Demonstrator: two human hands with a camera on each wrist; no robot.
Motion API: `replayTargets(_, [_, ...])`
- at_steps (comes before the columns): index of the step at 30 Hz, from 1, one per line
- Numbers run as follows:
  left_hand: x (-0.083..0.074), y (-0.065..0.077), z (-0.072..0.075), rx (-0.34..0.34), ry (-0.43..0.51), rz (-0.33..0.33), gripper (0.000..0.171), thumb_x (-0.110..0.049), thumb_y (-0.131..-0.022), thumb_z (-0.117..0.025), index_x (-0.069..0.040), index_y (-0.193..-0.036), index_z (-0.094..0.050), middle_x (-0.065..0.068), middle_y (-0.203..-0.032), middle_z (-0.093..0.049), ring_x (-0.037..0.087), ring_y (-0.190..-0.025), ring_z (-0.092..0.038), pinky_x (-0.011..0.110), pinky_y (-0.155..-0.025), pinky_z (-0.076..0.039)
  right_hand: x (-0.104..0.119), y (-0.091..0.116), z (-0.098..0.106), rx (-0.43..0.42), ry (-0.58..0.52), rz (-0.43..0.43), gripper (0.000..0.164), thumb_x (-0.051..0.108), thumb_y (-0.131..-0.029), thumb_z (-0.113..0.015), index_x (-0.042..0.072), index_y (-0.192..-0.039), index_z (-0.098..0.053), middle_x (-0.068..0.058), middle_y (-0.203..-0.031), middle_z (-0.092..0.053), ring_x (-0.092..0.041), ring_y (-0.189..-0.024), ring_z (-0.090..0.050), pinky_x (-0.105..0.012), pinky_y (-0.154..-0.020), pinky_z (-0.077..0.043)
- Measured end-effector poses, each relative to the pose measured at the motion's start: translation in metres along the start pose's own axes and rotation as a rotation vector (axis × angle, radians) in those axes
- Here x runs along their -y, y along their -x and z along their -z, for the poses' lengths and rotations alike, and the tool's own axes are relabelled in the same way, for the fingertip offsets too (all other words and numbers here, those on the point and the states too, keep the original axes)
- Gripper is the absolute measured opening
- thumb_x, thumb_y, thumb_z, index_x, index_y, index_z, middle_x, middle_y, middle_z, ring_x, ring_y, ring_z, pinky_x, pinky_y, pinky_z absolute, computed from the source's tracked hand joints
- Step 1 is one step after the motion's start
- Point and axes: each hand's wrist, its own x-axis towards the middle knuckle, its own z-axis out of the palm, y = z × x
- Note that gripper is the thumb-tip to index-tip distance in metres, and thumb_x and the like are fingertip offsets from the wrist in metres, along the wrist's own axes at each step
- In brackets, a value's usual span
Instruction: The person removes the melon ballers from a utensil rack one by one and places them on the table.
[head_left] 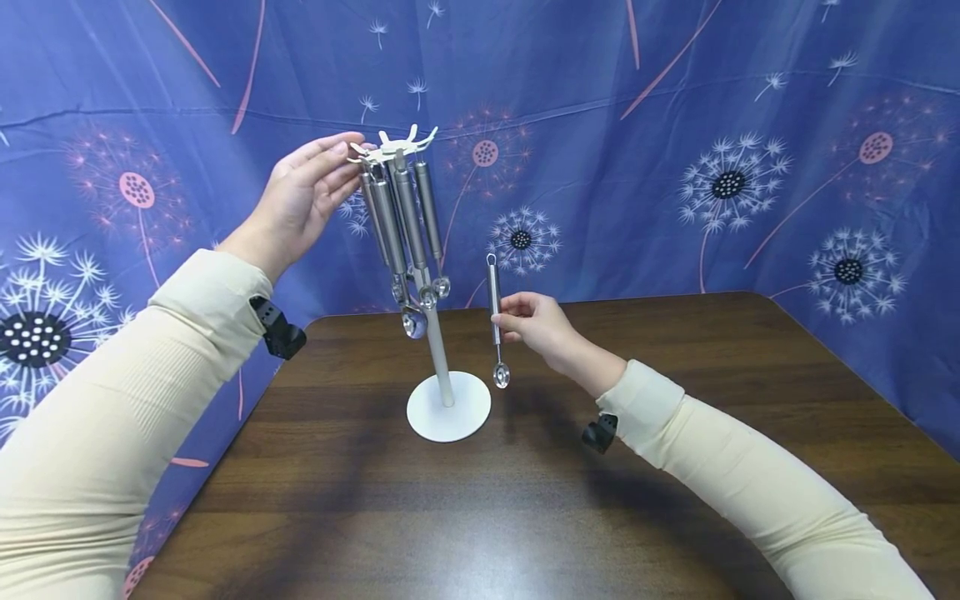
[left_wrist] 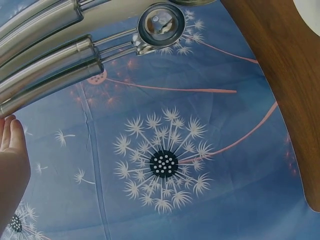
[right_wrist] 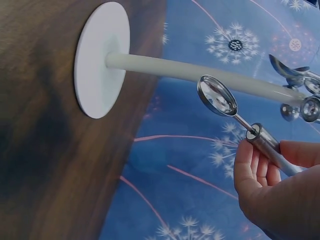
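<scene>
My right hand [head_left: 542, 327] pinches a steel melon baller [head_left: 493, 300] by its handle, thumb against fingers. The tool hangs upright, its small round scoop [right_wrist: 217, 95] downward and its hanging loop on top, to the right of a white stand [head_left: 441, 354] and apart from it. Several similar steel utensils [head_left: 405, 212] hang from the hooked top [head_left: 393, 148] of that stand. High at the left of this top, my left hand [head_left: 303, 187] reaches with fairly straight fingers to the hooks' edge. In the left wrist view its fingertips [left_wrist: 14, 132] are by the handles' upper ends.
The stand's round white base [head_left: 468, 421] sits on a dark brown wooden table [head_left: 480, 517]. Behind the table hangs a blue cloth [head_left: 600, 183] with a dandelion print. Black wrist cameras [head_left: 277, 327] are strapped to both sleeves.
</scene>
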Motion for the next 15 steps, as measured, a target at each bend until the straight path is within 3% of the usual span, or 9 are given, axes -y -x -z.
replayTargets(6, [-0.001, 0.0, 0.0, 0.0, 0.014, 0.003, 0.022, -0.005, -0.096, -0.058, 0.0, -0.117, -0.062, 0.011, -0.114, -0.069, 0.017, -0.109, -0.064, 0.03, -0.115, -0.038, -0.013, 0.001, 0.0, 0.012, -0.005, -0.039, 0.027, 0.001, -0.092, -0.062, -0.011, -0.115, -0.056, -0.001, -0.086, -0.059, -0.007, -0.073, -0.062, -0.035, -0.085, -0.06])
replayTargets(15, [0.001, 0.0, 0.002, 0.006, 0.011, -0.002, 0.022, -0.007, -0.095, -0.06, -0.001, -0.116, -0.063, 0.009, -0.11, -0.069, 0.017, -0.109, -0.064, 0.029, -0.114, -0.039, -0.033, 0.003, 0.0, 0.028, -0.019, -0.094, 0.026, -0.001, -0.092, -0.061, -0.012, -0.115, -0.055, -0.002, -0.084, -0.061, -0.009, -0.071, -0.064, -0.041, -0.088, -0.059])
